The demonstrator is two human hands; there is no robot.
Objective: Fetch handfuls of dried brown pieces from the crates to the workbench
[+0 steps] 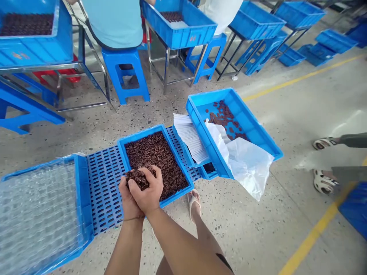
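Observation:
Both my hands are cupped together above the near left corner of a blue crate (179, 176) filled with small dark brown pieces (163, 158). Between the palms sits a heap of the same brown pieces (138, 178). My left hand (127, 196) curls round the left side of the heap. From the right, my right hand (150, 191) wraps it with bent fingers. The wrists nearly touch.
Left of a perforated blue platform (104, 187) lies a crate with a clear plastic tray (37, 206). On the right, a tilted blue crate (255, 130) holds scattered brown discs, beside white sheets (190, 139) and a plastic bag (249, 164). People sit on stools (124, 72) behind; another person's feet (325, 181) stand right.

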